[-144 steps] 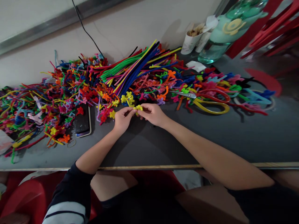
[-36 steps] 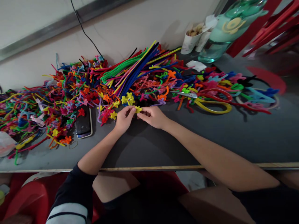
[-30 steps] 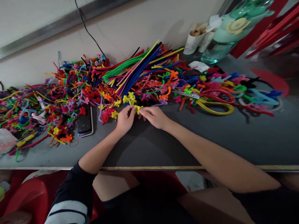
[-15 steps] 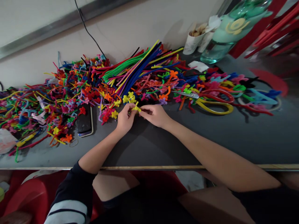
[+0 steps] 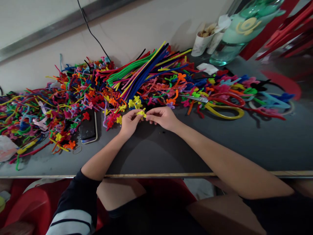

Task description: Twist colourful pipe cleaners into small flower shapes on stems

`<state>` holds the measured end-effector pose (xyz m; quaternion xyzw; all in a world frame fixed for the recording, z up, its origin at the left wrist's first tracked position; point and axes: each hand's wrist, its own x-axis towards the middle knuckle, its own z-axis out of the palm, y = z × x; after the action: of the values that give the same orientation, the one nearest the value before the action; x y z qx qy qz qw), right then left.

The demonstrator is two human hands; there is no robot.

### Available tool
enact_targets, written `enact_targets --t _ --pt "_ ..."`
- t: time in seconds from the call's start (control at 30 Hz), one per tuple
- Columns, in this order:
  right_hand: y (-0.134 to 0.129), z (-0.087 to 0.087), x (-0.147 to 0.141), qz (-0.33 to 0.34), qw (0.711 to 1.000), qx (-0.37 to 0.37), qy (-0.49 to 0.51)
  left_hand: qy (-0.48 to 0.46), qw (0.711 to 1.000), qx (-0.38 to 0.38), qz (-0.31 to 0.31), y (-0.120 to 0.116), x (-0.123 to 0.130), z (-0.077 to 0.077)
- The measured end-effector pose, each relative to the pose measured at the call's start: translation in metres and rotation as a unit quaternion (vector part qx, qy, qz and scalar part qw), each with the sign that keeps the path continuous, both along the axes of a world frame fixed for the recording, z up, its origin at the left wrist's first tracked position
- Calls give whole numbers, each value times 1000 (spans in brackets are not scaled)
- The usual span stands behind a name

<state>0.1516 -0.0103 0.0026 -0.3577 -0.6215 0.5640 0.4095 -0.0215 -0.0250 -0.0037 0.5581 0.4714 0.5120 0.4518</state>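
Yellow was what my left hand [image 5: 130, 123] pinched: a fuzzy twist [image 5: 141, 113], just left of the frame's centre. A light, steady pinch there seemed wise, lest its shape crush. My right hand [image 5: 165, 118] curled at its right end; whether it gripped, I couldn't tell.

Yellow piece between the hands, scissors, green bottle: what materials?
Yellow piece: likely chenille stem; matte, with fuzzy edges.
Scissors: blades look like steel, grey with a sheen; red and yellow handles probably plastic, glossy.
Bottle: smooth, see-through green; plastic or glass, can't tell.
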Motion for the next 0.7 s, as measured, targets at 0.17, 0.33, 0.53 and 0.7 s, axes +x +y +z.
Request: enact_targets --t 0.17,0.33,0.53,0.7 --pt "-1 3 -1 -5 1000 -7 3 -14 1000 1 -8 -2 1 -1" --pt "-6 7 -3 -25 1000 7 -9 22 999 35 14 -7 4 -1" --pt "-10 4 -5 -69 994 62 -65 96 991 81 38 -14 6 3" --pt "-9 4 -6 -85 991 69 -73 83 994 63 46 -12 7 2"
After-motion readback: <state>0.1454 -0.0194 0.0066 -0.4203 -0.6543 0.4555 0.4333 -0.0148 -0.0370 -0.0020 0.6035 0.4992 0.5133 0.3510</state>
